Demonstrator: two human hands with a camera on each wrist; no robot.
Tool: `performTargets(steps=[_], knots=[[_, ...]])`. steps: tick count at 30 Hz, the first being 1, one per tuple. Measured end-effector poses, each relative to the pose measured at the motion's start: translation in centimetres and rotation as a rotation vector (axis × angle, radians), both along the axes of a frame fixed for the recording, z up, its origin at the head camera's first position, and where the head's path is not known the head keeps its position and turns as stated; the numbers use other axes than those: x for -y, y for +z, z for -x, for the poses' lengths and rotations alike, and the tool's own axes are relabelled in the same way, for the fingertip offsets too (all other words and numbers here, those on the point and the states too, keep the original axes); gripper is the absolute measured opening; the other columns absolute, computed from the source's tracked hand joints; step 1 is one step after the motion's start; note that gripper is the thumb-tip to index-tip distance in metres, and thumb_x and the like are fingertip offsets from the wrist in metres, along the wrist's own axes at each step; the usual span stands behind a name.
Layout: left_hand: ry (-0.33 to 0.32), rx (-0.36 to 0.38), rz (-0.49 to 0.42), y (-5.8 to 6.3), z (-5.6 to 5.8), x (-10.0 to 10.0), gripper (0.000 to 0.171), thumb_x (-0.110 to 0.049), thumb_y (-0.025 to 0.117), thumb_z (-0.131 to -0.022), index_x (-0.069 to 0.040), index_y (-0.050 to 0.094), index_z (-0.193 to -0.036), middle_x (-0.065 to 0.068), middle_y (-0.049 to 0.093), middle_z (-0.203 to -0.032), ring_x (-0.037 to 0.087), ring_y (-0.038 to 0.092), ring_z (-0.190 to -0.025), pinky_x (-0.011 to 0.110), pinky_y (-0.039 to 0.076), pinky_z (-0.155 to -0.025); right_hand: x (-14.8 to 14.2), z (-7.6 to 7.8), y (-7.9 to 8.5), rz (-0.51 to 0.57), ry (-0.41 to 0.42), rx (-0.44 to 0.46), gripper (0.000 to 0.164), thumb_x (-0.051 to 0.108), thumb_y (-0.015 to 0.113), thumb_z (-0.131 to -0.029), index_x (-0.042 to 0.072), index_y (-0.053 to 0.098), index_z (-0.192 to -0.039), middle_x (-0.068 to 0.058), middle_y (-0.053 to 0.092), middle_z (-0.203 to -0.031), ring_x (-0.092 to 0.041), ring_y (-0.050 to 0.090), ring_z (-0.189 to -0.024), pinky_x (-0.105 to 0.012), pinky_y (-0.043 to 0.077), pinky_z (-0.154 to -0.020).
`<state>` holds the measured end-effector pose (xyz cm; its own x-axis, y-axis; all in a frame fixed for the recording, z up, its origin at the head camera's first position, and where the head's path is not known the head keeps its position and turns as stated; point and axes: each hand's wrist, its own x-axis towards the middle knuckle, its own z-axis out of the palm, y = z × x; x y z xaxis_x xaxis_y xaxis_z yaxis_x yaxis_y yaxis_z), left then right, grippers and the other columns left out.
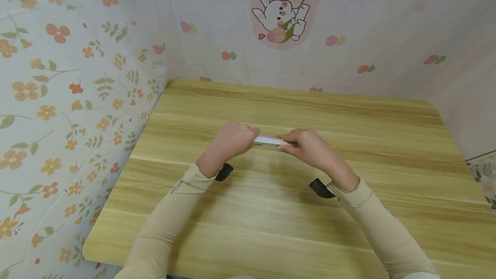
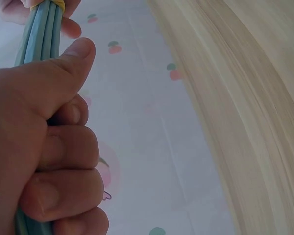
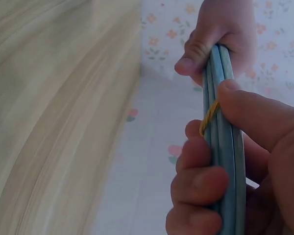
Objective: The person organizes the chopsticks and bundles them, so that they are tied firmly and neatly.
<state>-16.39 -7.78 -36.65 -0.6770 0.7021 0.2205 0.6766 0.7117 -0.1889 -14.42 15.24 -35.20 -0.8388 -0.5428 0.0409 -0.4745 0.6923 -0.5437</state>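
Note:
Held up over the table is a bundle of slim pencils (image 1: pixel 267 140), pale blue and lilac, lying side by side. My left hand (image 1: pixel 235 140) wraps its fingers round one end, the thumb laid along the pencils (image 2: pixel 41 39). A twisted yellow rubber band (image 3: pixel 209 119) circles the bundle near my right hand (image 1: pixel 311 147). That hand grips the other end; its thumb (image 3: pixel 240 105) presses on the pencils beside the band while the fingers curl underneath. Both ends of the bundle are largely covered by the hands in the head view.
A wood-grain table (image 1: pixel 255 218) with rounded corners spreads below the hands. Patterned cloth (image 1: pixel 217 25) hangs behind it, and flowered cloth (image 1: pixel 50 111) at the left. Black wrist mounts (image 1: pixel 321 188) stick out under the wrists.

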Motion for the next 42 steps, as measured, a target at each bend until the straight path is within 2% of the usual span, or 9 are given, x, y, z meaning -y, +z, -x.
performTargets(steps=[8, 12, 17, 19, 22, 25, 31, 35, 42], knots=[[-0.005, 0.003, -0.004, 0.2, -0.1, -0.3, 0.020, -0.031, 0.066, -0.091, -0.013, 0.063, -0.082, -0.001, 0.061, -0.061, 0.007, 0.036, -0.047, 0.023, 0.035, -0.041, 0.5, -0.2, -0.1, -0.003, -0.037, -0.035, 0.037, 0.026, 0.071, -0.086, 0.015, 0.067, -0.122, -0.008, 0.071, -0.109, -0.010, 0.049, -0.061, -0.025, 0.040, -0.056], [-0.009, 0.002, -0.002, 0.4, -0.1, -0.4, 0.017, -0.027, 0.066, -0.091, -0.013, 0.064, -0.082, 0.000, 0.061, -0.061, 0.007, 0.035, -0.047, 0.023, 0.033, -0.042, 0.6, -0.3, -0.3, -0.025, -0.050, -0.086, 0.043, 0.032, 0.071, -0.085, 0.018, 0.064, -0.125, -0.008, 0.069, -0.115, -0.010, 0.049, -0.060, -0.024, 0.038, -0.055], [-0.014, -0.009, -0.003, 0.4, -0.1, -0.4, 0.016, -0.026, 0.067, -0.090, -0.012, 0.064, -0.082, 0.000, 0.062, -0.061, 0.007, 0.036, -0.047, 0.023, 0.038, -0.042, 0.7, -0.4, -0.3, -0.042, -0.048, -0.142, 0.046, 0.034, 0.072, -0.083, 0.020, 0.064, -0.126, -0.006, 0.068, -0.117, -0.010, 0.048, -0.058, -0.024, 0.037, -0.054], [-0.016, -0.017, -0.007, 0.4, -0.1, -0.4, 0.017, -0.027, 0.067, -0.090, -0.012, 0.064, -0.081, 0.000, 0.062, -0.061, 0.007, 0.036, -0.048, 0.024, 0.040, -0.043, 0.6, -0.4, -0.2, -0.040, -0.037, -0.142, 0.047, 0.033, 0.072, -0.083, 0.018, 0.063, -0.126, -0.007, 0.068, -0.116, -0.010, 0.050, -0.059, -0.025, 0.039, -0.054], [-0.019, -0.025, -0.010, 0.3, -0.1, -0.3, 0.019, -0.029, 0.068, -0.089, -0.012, 0.064, -0.080, -0.001, 0.061, -0.060, 0.007, 0.036, -0.048, 0.024, 0.041, -0.043, 0.5, -0.3, 0.0, -0.029, -0.011, -0.116, 0.046, 0.029, 0.073, -0.084, 0.012, 0.064, -0.126, -0.009, 0.069, -0.115, -0.011, 0.061, -0.070, -0.027, 0.047, -0.060], [-0.016, -0.027, -0.009, 0.2, -0.1, -0.3, 0.022, -0.031, 0.068, -0.089, -0.013, 0.063, -0.079, -0.001, 0.060, -0.060, 0.007, 0.036, -0.048, 0.025, 0.042, -0.043, 0.3, -0.1, 0.3, -0.014, 0.010, -0.075, 0.039, 0.025, 0.072, -0.085, 0.007, 0.067, -0.119, -0.010, 0.071, -0.107, -0.013, 0.065, -0.077, -0.030, 0.051, -0.065], [-0.013, -0.032, -0.015, 0.1, 0.0, -0.2, 0.024, -0.034, 0.069, -0.088, -0.013, 0.062, -0.078, -0.002, 0.058, -0.058, 0.008, 0.035, -0.048, 0.025, 0.042, -0.043, -0.1, 0.2, 1.0, -0.034, 0.005, -0.006, 0.015, 0.020, 0.072, -0.086, 0.008, 0.072, -0.095, 0.000, 0.067, -0.083, -0.011, 0.052, -0.066, -0.027, 0.045, -0.060], [-0.013, -0.047, -0.013, 0.0, 0.0, -0.3, 0.024, -0.034, 0.069, -0.087, -0.013, 0.062, -0.077, -0.002, 0.057, -0.057, 0.007, 0.034, -0.048, 0.025, 0.041, -0.042, 0.0, 0.2, 1.1, -0.061, 0.022, -0.005, 0.012, 0.018, 0.070, -0.088, 0.007, 0.071, -0.092, -0.001, 0.065, -0.081, -0.010, 0.050, -0.065, -0.027, 0.043, -0.059], [-0.005, -0.053, -0.017, 0.1, -0.2, -0.4, 0.024, -0.033, 0.069, -0.088, -0.013, 0.062, -0.077, -0.002, 0.058, -0.057, 0.008, 0.038, -0.047, 0.025, 0.043, -0.043, 0.3, 0.0, 1.0, -0.082, 0.091, -0.061, 0.009, 0.013, 0.066, -0.091, 0.004, 0.066, -0.091, -0.001, 0.058, -0.076, -0.011, 0.044, -0.063, -0.026, 0.039, -0.058]])
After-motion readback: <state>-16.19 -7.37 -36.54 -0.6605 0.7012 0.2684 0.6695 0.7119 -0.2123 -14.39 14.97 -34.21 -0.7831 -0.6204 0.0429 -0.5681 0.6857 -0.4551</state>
